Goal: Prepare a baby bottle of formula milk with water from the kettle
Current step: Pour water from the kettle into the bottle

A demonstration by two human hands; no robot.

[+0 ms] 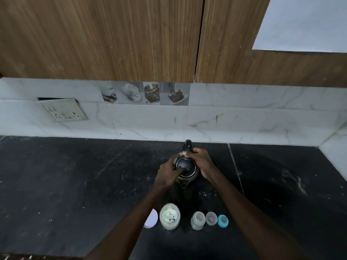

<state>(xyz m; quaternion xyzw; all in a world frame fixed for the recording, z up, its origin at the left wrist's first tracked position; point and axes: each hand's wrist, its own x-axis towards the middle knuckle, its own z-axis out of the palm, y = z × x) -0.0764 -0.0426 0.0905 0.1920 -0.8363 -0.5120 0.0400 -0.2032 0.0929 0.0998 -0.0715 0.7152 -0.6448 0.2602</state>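
A steel kettle (187, 177) with a black lid stands on the black counter, spout toward me. My right hand (201, 162) is wrapped round its black handle at the back. My left hand (169, 172) rests on the kettle's left side, fingers pressing the catch on the lid. Nearer me stand an open jar of formula powder (170, 216) with a scoop inside, its white lid (152, 218) lying beside it, an open clear baby bottle (197, 220), a clear cap (211, 218) and a blue teat ring (223, 220).
The black stone counter (75, 184) runs left and right, with a marble-tiled backsplash behind. A switch and socket plate (64, 109) is on the wall at left. Wooden cupboards (112, 38) hang overhead. A tiled side wall (336, 152) closes the counter at right.
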